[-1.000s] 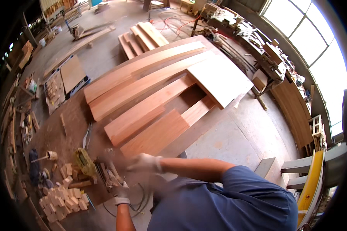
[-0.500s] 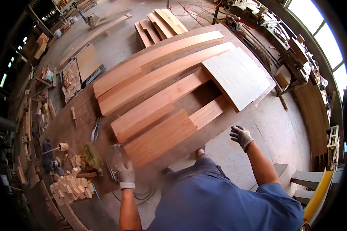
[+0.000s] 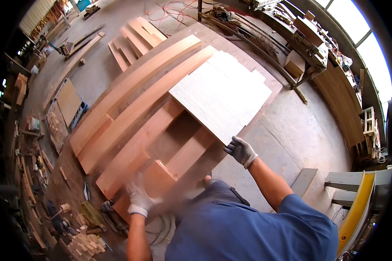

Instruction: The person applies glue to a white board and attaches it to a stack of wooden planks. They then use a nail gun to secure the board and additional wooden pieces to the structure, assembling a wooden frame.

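Gray workshop floor (image 3: 283, 135) around a broad brown table (image 3: 74, 187). On it, reddish boards (image 3: 139, 147) in rows, with a white panel (image 3: 220, 95) over the far ends of the nearer ones. Hands well apart: gloved right hand (image 3: 241, 151) at the panel's near corner, fingers bent, firmness of hold impossible to tell; gloved left hand (image 3: 139, 196) blurred, fingers spread, over the boards' near ends, contact unclear.

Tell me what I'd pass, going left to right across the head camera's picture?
Small wood blocks in a pile → the person's gloved left hand → the gloved right hand → a brown box → a curved yellow beam.
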Demonstrator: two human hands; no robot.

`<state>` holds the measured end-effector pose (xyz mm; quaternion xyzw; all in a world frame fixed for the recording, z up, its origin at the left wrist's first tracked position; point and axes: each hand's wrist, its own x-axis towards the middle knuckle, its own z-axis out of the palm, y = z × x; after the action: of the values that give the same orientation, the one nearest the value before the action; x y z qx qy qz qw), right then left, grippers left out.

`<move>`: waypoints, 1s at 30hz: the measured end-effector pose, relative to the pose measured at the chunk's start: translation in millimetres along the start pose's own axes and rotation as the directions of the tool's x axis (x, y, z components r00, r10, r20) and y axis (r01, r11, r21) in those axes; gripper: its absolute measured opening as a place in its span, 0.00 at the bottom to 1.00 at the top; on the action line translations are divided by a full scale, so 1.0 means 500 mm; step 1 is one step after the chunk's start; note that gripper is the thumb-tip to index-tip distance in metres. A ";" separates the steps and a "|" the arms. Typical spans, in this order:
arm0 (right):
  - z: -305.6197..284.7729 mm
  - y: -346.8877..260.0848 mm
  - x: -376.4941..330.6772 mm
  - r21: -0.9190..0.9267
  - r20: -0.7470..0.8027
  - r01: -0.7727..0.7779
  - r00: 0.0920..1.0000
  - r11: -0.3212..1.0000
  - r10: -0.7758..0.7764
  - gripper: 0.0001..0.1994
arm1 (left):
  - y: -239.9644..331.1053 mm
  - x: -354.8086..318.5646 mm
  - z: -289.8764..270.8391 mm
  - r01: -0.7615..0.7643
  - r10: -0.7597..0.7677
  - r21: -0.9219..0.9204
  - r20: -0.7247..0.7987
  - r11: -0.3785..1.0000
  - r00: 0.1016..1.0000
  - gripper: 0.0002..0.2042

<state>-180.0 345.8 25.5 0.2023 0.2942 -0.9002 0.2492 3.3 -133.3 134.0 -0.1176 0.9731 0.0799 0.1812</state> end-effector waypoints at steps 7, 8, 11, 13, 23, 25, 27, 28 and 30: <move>-0.012 -0.032 0.026 0.089 -0.049 -0.008 0.999 0.996 0.012 0.07 | 0.050 -0.028 -0.013 -0.017 0.016 -0.058 -0.010 0.998 1.000 0.73; -0.005 -0.037 0.029 0.091 -0.065 0.004 0.998 0.996 0.002 0.08 | 0.046 -0.011 -0.010 -0.042 0.039 -0.085 -0.038 0.995 0.999 0.70; -0.112 -0.019 0.063 0.097 0.056 0.067 0.996 0.993 -0.072 0.09 | 0.099 0.091 -0.042 -0.126 0.101 -0.237 -0.113 0.963 0.988 0.60; -0.060 -0.018 0.057 0.051 -0.113 0.072 0.991 0.996 -0.066 0.09 | 0.140 0.185 -0.068 -0.162 0.115 -0.323 -0.162 0.932 0.980 0.53; -0.059 0.092 -0.121 0.070 -0.179 -0.202 0.961 0.977 0.212 0.26 | 0.441 0.642 -0.186 -0.321 0.266 -0.264 -0.225 0.909 0.937 0.40; -0.065 0.102 -0.125 0.182 -0.119 -0.304 0.937 0.935 0.327 0.35 | 0.490 0.693 -0.195 -0.315 0.276 -0.249 -0.179 0.916 0.944 0.38; -0.065 0.111 -0.108 0.267 0.036 -0.439 0.894 0.858 0.446 0.45 | 0.521 0.742 -0.196 -0.269 0.257 -0.233 -0.081 0.935 0.963 0.37; -0.066 0.116 -0.090 0.199 0.075 -0.486 0.873 0.851 0.481 0.54 | 0.530 0.761 -0.195 -0.241 0.240 -0.224 -0.033 0.944 0.970 0.37; -0.032 0.118 -0.056 0.185 0.137 -0.516 0.857 0.837 0.498 0.56 | 0.544 0.781 -0.201 -0.192 0.204 -0.171 0.057 0.966 0.977 0.34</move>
<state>-121.1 323.6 2.7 0.2608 0.1206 -0.8362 0.4672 -454.2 30.0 112.1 -0.0313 0.9627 0.1818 0.1981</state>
